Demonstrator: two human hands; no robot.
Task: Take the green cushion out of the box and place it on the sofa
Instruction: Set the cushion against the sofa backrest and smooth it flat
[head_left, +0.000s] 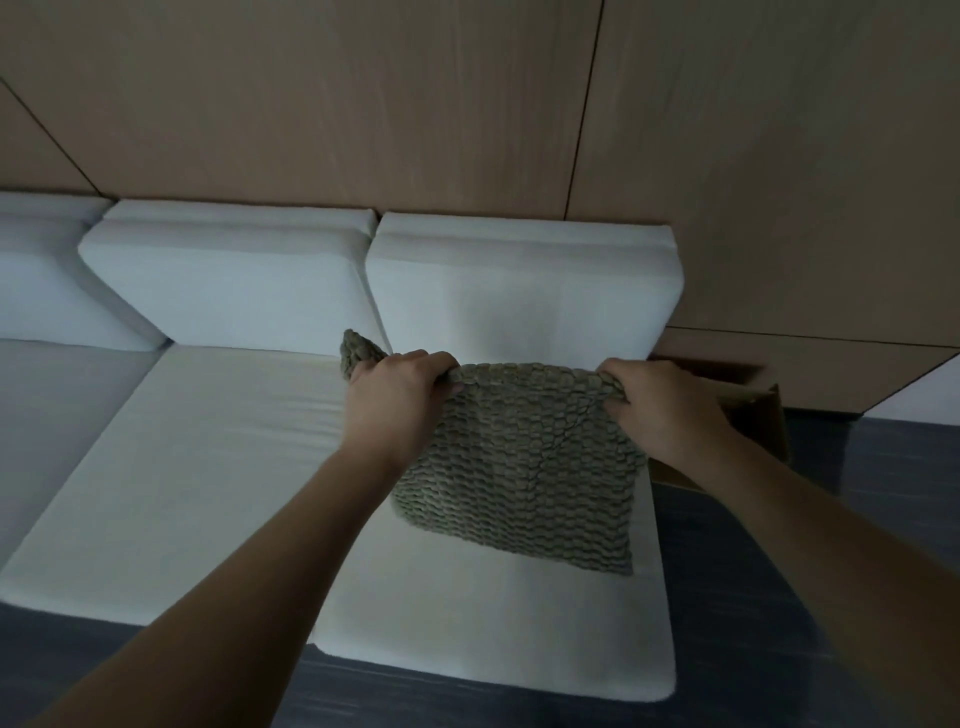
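I am holding the green cushion (519, 457) over the sofa (208, 467) seat: left hand (400, 395) and right hand (660, 405) are gripping its top edge, fingers closed. The box (753, 410) is standing beside the sofa's end.

It is dim and a bit grey. The sofa (218, 467) looks palest. Lines bend near the edges. Nothing shines.

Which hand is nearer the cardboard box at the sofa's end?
Right. The right hand grips the green cushion's top edge just beside the box, overlapping it in view. The left hand grips the same edge at the far corner, across the cushion from the box.
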